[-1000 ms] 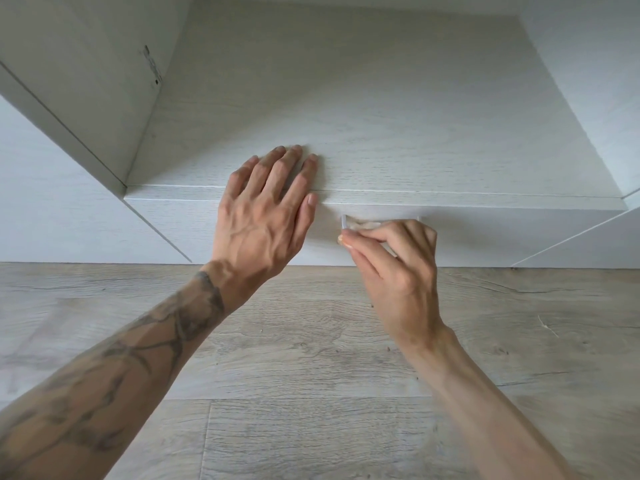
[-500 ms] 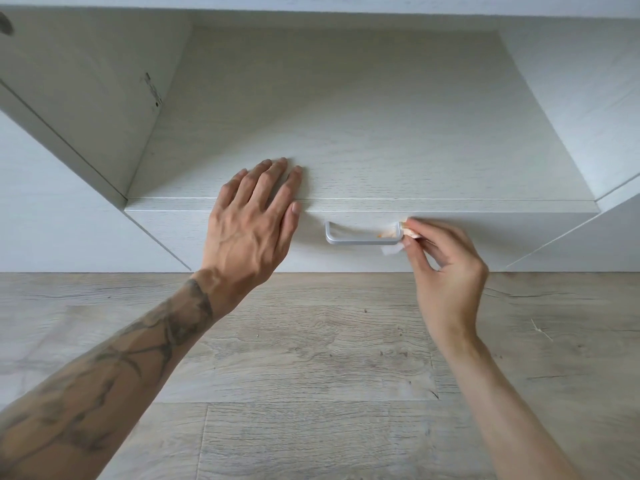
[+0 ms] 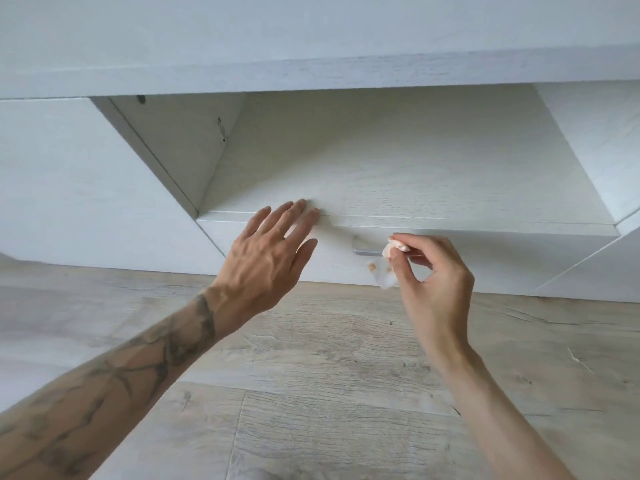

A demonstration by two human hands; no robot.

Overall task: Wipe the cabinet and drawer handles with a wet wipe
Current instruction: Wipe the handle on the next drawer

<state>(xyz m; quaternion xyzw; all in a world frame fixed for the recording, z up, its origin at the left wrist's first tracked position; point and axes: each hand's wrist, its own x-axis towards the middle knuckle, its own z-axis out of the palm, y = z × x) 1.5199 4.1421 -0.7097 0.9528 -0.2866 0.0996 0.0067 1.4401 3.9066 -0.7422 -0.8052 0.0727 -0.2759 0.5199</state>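
The wet wipe (image 3: 390, 263) is bunched small between the thumb and fingertips of the right hand (image 3: 434, 282), pressed at the middle of the silver drawer handle (image 3: 367, 247), with a loose tail hanging toward 6 o'clock in front of the drawer front (image 3: 270, 258). The wipe carries orange-brown stains, and two small marks of the same colour sit at the 8 o'clock side of the tail; whether they are on the wipe or on the white panel cannot be told from here. That is the first risk: a soiled wipe dragged along the bar may smear dirt back onto the metal or onto the pale front behind it. The pinch is narrow, the fingers drawn together on only a fold of the wipe, so a firm stroke could pull it free and drop it to the wooden floor (image 3: 311, 358) below. Only the stretch of handle at the 9 o'clock side of the wipe shows; the right part is hidden by the hand, so that end could be missed. At 9 o'clock of the handle the left hand (image 3: 266, 261) lies flat with its fingers spread, touching the top edge of the drawer; should that bracing slip, the drawer may shift under the stroke. Around it stands the white cabinet (image 3: 381, 150) with an open shelf above.
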